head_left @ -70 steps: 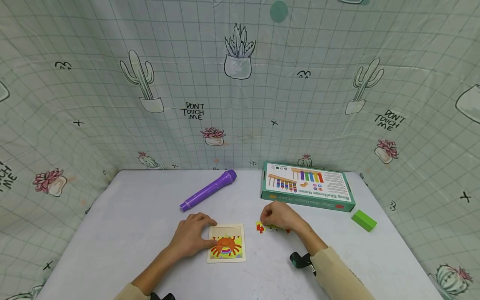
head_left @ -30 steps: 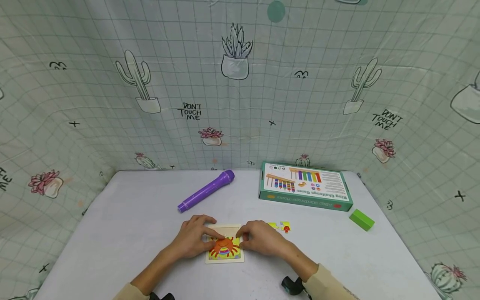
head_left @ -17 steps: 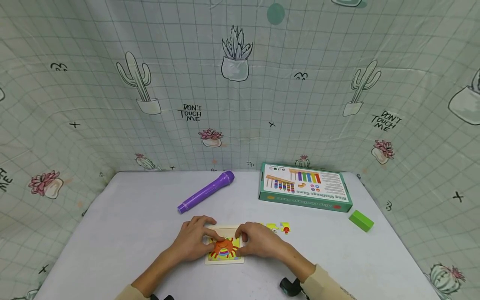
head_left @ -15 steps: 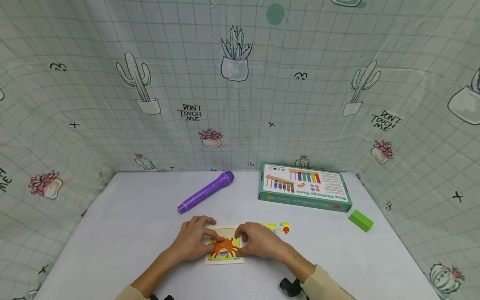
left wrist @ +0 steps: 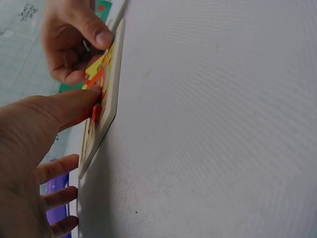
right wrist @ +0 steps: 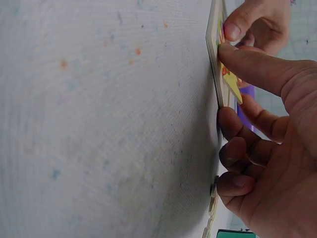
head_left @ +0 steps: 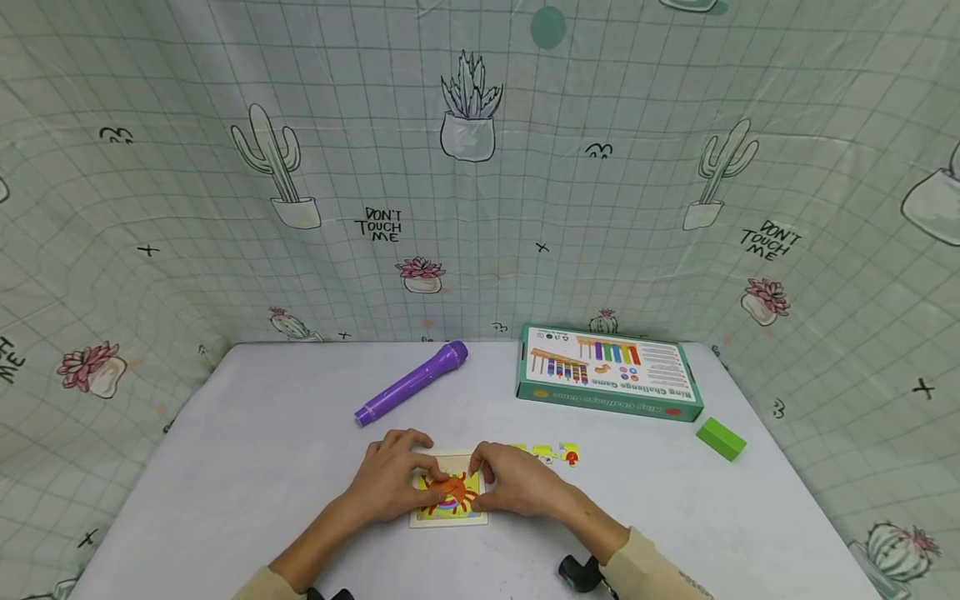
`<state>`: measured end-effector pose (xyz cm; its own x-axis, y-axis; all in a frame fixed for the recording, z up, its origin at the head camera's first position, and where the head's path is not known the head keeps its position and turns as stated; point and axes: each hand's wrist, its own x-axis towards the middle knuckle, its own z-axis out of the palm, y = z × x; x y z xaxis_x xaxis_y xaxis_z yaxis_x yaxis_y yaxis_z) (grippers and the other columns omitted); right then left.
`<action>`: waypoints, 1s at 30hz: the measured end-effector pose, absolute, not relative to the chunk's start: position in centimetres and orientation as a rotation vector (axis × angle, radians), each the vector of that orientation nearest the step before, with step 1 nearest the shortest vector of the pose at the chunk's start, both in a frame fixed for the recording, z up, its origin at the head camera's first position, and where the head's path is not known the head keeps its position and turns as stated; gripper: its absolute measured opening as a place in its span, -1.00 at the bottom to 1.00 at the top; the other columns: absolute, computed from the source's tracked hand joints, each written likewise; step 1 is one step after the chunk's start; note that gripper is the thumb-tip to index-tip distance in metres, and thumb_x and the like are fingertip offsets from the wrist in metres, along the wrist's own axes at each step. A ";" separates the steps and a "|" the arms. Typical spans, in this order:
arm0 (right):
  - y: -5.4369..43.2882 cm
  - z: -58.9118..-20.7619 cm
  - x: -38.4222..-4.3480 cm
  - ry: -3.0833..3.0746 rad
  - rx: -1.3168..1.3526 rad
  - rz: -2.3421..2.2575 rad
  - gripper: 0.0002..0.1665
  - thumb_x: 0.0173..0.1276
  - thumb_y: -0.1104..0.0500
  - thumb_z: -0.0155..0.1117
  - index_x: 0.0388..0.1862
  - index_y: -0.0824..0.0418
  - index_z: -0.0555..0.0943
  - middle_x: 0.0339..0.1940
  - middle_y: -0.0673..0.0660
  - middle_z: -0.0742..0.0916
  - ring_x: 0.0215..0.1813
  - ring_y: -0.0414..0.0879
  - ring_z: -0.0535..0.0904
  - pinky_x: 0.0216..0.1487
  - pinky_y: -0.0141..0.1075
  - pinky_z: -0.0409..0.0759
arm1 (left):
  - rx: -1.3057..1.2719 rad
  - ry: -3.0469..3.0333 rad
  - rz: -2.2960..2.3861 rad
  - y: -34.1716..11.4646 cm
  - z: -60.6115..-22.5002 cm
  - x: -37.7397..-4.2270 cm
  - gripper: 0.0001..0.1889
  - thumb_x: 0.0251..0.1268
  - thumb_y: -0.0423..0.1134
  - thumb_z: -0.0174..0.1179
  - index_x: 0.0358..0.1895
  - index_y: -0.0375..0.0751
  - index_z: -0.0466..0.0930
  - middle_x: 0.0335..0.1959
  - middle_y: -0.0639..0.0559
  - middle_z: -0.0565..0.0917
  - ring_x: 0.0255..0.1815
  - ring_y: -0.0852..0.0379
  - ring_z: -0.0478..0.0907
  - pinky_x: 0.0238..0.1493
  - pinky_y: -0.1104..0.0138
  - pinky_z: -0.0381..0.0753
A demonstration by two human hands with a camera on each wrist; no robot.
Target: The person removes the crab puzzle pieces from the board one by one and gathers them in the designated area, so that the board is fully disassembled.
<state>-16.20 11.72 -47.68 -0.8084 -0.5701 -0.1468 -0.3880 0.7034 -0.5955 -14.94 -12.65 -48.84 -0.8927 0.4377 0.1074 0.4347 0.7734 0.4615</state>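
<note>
A square wooden jigsaw puzzle board (head_left: 448, 523) with an orange crab picture lies flat on the white table. My left hand (head_left: 386, 477) comes over its left side, thumb and forefinger pressing on the crab, other fingers spread beyond the board. At the right side, my right hand (head_left: 517, 479) pinches a yellow puzzle piece (right wrist: 232, 85) between thumb and forefinger. That piece stands tilted up from the board in the right wrist view; the hand mostly hides it in the head view. Loose puzzle pieces (head_left: 570, 454) lie just behind the right hand, partly covered by it.
A purple toy microphone (head_left: 412, 383) lies behind the board. Further right are a green-edged game box (head_left: 611, 371) and a green block (head_left: 722, 439). A patterned cloth (head_left: 480, 208) hangs around the table's back and sides.
My right hand has come left from the loose pieces to the board's right side with a puzzle piece. My left thumb has shifted inward over the crab. Microphone, box and block stay put.
</note>
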 end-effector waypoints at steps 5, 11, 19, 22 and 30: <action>11.8 -47.7 -16.2 2.598 -0.736 -0.828 -0.66 0.19 0.01 0.54 -0.16 -0.01 0.57 -0.39 -0.09 0.57 -0.39 -0.25 0.42 -0.36 -0.39 0.40 | 0.732 2.948 0.763 -12.4 -48.8 -15.0 -0.86 0.00 0.12 0.51 -0.44 0.32 0.74 0.13 0.02 0.57 0.23 -0.16 0.37 0.14 -0.25 0.32; 11.8 -47.4 -16.2 2.561 -0.752 -0.964 -0.84 0.29 0.13 0.44 -0.31 -0.01 0.58 -0.43 -0.15 0.60 -0.41 -0.28 0.44 -0.37 -0.40 0.42 | 0.741 2.946 0.747 -12.4 -48.8 -14.9 -0.86 0.02 0.13 0.49 -0.39 0.32 0.74 0.13 0.03 0.56 0.23 -0.15 0.37 0.14 -0.24 0.32; 12.0 -47.5 -16.2 2.506 -0.762 -1.053 -0.87 0.31 0.13 0.43 -0.33 -0.02 0.60 -0.45 -0.16 0.63 -0.42 -0.31 0.46 -0.41 -0.42 0.41 | 0.729 2.961 0.719 -12.3 -48.8 -14.8 -0.84 0.04 0.15 0.48 -0.38 0.31 0.75 0.13 0.03 0.57 0.23 -0.15 0.37 0.15 -0.24 0.33; 12.1 -47.4 -16.3 2.504 -0.755 -1.073 -0.90 0.33 0.13 0.41 -0.30 0.01 0.62 -0.43 -0.16 0.64 -0.39 -0.29 0.49 -0.39 -0.41 0.44 | 0.726 2.961 0.715 -12.3 -48.7 -14.7 -0.84 0.04 0.14 0.49 -0.37 0.29 0.76 0.13 0.02 0.57 0.23 -0.15 0.37 0.15 -0.25 0.33; 13.0 -47.0 -16.6 2.504 -0.702 -1.135 -0.91 0.36 0.10 0.39 -0.25 0.05 0.64 -0.36 -0.14 0.66 -0.34 -0.21 0.53 -0.33 -0.37 0.47 | 0.734 2.957 0.728 -12.3 -48.7 -14.6 -0.84 0.04 0.13 0.49 -0.34 0.27 0.78 0.14 0.00 0.57 0.23 -0.19 0.37 0.14 -0.27 0.33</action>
